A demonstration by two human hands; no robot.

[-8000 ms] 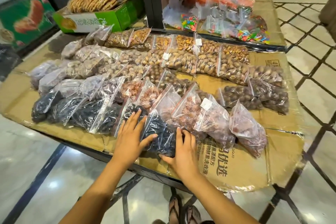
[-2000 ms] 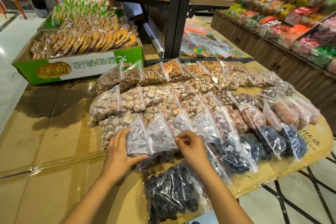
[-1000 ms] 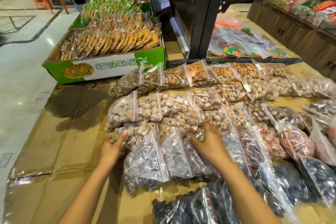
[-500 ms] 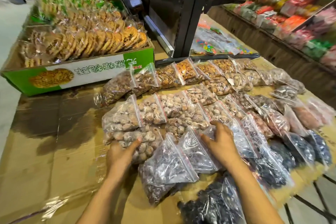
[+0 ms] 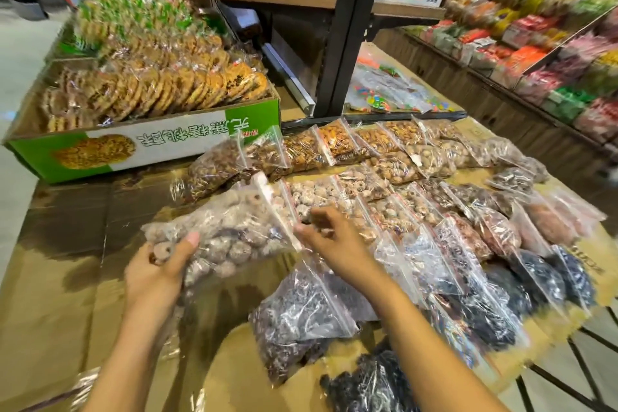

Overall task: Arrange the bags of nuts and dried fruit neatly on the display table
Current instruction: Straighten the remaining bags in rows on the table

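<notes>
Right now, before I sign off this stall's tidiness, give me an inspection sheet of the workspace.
Surface: display table covered in flattened cardboard under clear film.
Job's things: rows of zip bags holding nuts and dried fruit, overlapping; pale-fruit bag in hand; dark-fruit bag loose in front.
Clutter: green biscuit carton, candy bags at the back.
Hands: left hand grips the pale-fruit bag; right hand curled at its zip edge, grip unclear.
Cables: nothing seen.
Surroundings: black post, snack shelves on the right.
</notes>
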